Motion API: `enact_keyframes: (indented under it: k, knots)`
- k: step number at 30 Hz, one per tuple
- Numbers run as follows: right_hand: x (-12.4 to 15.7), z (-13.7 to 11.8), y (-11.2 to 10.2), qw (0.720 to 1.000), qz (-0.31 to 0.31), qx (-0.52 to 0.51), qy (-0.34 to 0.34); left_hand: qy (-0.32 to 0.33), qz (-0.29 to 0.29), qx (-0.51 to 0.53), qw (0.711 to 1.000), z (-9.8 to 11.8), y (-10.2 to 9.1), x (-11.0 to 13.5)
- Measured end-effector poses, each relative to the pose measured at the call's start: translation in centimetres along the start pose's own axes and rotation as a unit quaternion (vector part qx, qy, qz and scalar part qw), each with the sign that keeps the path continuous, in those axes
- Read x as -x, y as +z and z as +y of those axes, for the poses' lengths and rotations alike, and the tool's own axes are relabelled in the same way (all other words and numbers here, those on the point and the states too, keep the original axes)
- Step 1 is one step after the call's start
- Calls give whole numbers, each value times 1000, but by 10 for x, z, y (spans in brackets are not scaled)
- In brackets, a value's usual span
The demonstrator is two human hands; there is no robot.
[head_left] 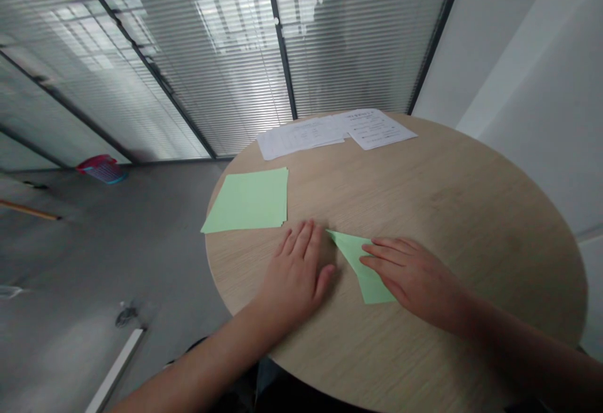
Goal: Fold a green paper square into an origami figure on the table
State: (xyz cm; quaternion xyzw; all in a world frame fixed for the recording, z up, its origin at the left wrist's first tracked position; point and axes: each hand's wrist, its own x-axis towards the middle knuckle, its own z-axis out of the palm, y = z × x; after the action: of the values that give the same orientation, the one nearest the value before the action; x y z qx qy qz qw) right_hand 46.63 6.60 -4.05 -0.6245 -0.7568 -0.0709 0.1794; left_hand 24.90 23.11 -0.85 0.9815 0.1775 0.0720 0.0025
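A folded light-green paper [360, 262], narrow and pointed at its far end, lies on the round wooden table [447, 212] near the front edge. My right hand [414, 278] lies flat on its right side, fingers stretched out and pressing it down. My left hand [299, 268] rests flat on the table just left of the paper's tip, fingers together and extended, thumb toward the paper. Neither hand grips anything.
A stack of square green sheets [249, 201] lies at the table's left edge. White printed papers [330, 130] sit at the far edge. Glass walls with blinds stand behind; a pink basket [101, 168] is on the grey floor to the left.
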Motion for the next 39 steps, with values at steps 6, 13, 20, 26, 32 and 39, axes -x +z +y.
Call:
enact_keyframes:
  k: [6,13,20,26,32,39]
  knots:
    - [0,0,1,1000,19,4,-4,78,-79,48,993,27,5,-6]
    - [0,0,0,999,34,11,5,102,-94,65,988,21,8,-2]
    - [2,-4,-4,998,23,-50,42,87,-128,62,986,20,6,-21]
    - [-1,-25,-16,985,-3,-164,56,142,-116,60,981,2,4,-39]
    - [-16,-3,-23,992,5,-127,-8,182,-43,57,981,9,8,-37]
    - [-39,44,-24,995,-52,-59,56,253,-16,46,966,10,10,-33]
